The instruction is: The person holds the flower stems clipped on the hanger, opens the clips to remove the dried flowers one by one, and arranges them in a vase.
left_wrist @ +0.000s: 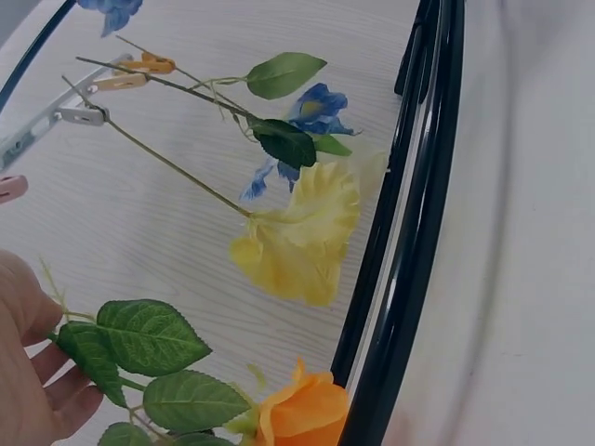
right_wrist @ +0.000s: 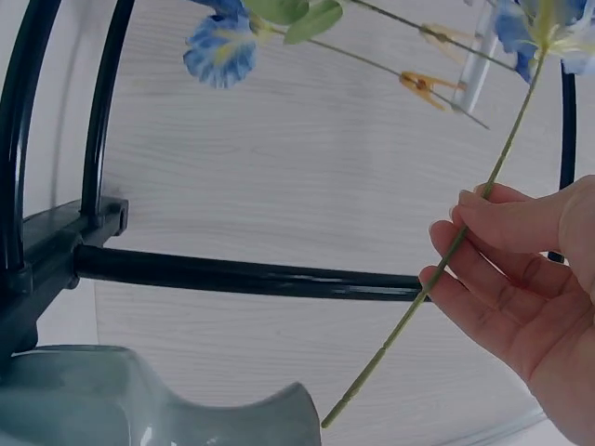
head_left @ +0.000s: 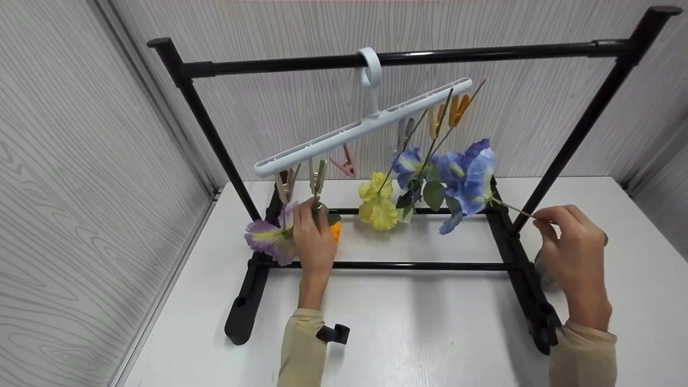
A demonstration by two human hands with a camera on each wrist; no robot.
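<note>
A white clip hanger (head_left: pixel 365 126) hangs tilted from the top bar of a black rack (head_left: pixel 484 52). Artificial flowers dangle upside down from its clips: a purple one (head_left: pixel 266 239), a yellow one (head_left: pixel 379 207) and a blue one (head_left: pixel 411 161). My left hand (head_left: pixel 312 209) grips the leafy stem (left_wrist: pixel 149 339) of an orange rose (left_wrist: pixel 302 409) just under a clip (head_left: pixel 318 180). At the right, my right hand (head_left: pixel 540 219) pinches the thin green stem (right_wrist: pixel 437 279) of a larger blue flower (head_left: pixel 467 177), which leans against the rack's right side.
A grey-green vase (right_wrist: pixel 139 400) stands on the white table (head_left: pixel 419 322) beside the rack's right foot, mostly hidden behind my right hand in the head view. Wood-grain walls close in at the left and back. The rack's lower bars (head_left: pixel 408 265) cross between my hands.
</note>
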